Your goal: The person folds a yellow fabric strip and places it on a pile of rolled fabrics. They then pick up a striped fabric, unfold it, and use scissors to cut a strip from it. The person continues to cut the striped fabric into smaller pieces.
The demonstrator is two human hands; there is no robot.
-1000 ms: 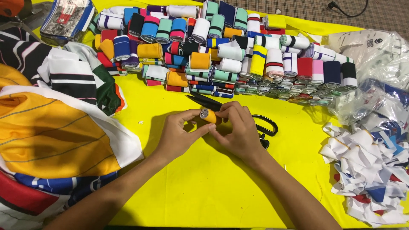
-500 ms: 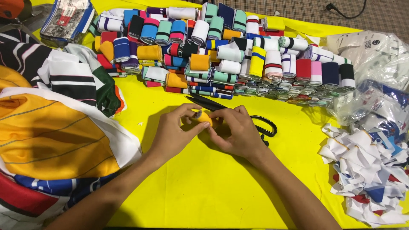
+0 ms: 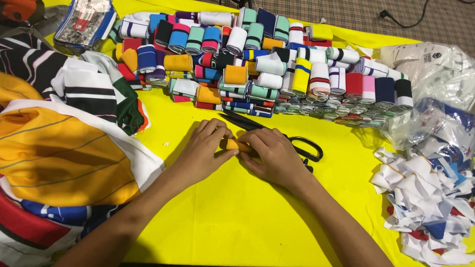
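Fabric in folds, yellow and striped point(image 3: 59, 153), lies at the left of the yellow worktop point(image 3: 232, 217). At the middle, our left hand point(image 3: 205, 148) and right hand point(image 3: 274, 155) meet, each grip pinched narrow on the small orange roll point(image 3: 236, 145) between them. We judge it soft, light and springy, probably best pinched across its ends. Black scissors point(image 3: 297, 143) lie just beyond our right hand. Stacked coloured rolls point(image 3: 267, 64) crowd the far side; white scraps point(image 3: 425, 198) fill the right. Bare room lies near us.
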